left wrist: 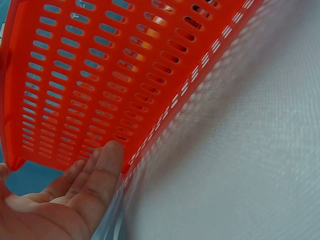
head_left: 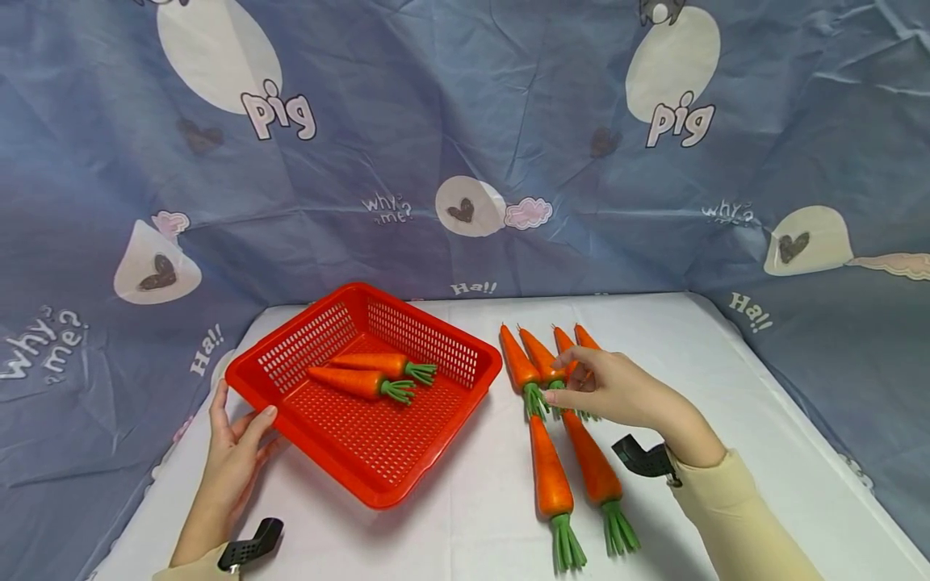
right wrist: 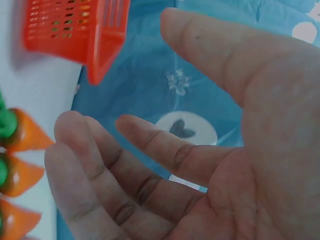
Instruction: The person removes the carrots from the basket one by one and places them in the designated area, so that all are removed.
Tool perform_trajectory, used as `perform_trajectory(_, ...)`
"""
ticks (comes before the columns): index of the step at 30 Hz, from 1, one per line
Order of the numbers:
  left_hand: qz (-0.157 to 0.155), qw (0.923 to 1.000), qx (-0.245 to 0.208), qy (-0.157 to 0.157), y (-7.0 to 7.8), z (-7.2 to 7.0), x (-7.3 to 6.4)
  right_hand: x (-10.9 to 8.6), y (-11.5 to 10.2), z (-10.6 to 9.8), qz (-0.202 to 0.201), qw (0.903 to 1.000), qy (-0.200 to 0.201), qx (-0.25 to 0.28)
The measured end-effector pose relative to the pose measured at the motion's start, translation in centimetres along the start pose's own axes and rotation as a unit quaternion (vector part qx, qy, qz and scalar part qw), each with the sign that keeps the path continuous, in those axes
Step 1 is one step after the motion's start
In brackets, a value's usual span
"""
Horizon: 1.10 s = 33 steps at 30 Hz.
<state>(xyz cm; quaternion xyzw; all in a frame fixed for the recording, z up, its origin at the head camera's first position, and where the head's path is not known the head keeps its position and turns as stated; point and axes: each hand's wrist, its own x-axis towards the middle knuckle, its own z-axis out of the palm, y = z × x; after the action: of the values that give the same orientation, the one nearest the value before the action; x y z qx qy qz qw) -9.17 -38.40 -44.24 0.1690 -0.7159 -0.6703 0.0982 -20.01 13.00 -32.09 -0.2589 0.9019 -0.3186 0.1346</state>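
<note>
A red perforated plastic basket (head_left: pixel 395 476) stands on the left, turned cornerwise, with two carrots (head_left: pixel 349 381) inside. My left hand (head_left: pixel 236 456) touches the outside of its left corner. In the left wrist view the fingertips (left wrist: pixel 110 157) rest against the slotted wall (left wrist: pixel 120 75), with the fingers fairly straight. Over the back group of carrots (head_left: pixel 517 355) hovers my right hand (head_left: pixel 617 387), thumb and fingers apart and nothing between them. It partly hides the rightmost ones. Two more carrots, a left one (head_left: pixel 550 468) and a right one (head_left: pixel 592 460), lie in front, green stems toward me.
A white cloth (head_left: pixel 479 516) covers the table. Behind it hangs a blue printed curtain (head_left: pixel 407 145), meeting the table's back edge. The basket's right corner comes close to the back carrots.
</note>
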Motion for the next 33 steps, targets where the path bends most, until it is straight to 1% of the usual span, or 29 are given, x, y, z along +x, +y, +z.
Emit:
perform_trajectory(8,0.003,1.0000,0.000,-0.001,-0.1,-0.1,0.1,4.5,-2.9,0.7,-0.026,0.9992,-0.018,-0.023)
perform_trajectory(11,0.001,1.0000,-0.001,-0.002,-0.1,0.0,0.1,6.0,-4.0,1.1,-0.036,0.9988,-0.027,-0.021)
perform_trajectory(15,-0.002,1.0000,-0.002,-0.003,-0.2,-0.1,0.2,7.8,-5.3,1.8,-0.034,0.9982,-0.049,-0.003)
perform_trajectory(18,-0.002,1.0000,-0.002,-0.003,-0.2,0.0,0.2,9.2,-6.3,2.3,-0.037,0.9977,-0.057,-0.009)
perform_trajectory(20,-0.002,1.0000,-0.003,-0.003,-0.1,-0.1,0.1,10.2,-6.7,2.8,-0.046,0.9971,-0.056,-0.021)
perform_trajectory(26,-0.003,1.0000,-0.002,-0.008,-0.1,-0.2,0.1,12.6,-8.1,4.4,-0.068,0.9946,-0.067,-0.040)
perform_trajectory(29,0.002,1.0000,-0.003,-0.009,-0.1,-0.2,0.1,13.7,-8.7,5.1,-0.076,0.9933,-0.074,-0.047)
perform_trajectory(33,0.006,0.9999,-0.006,-0.010,-0.1,0.0,0.1,15.0,-9.3,6.0,-0.077,0.9921,-0.086,-0.050)
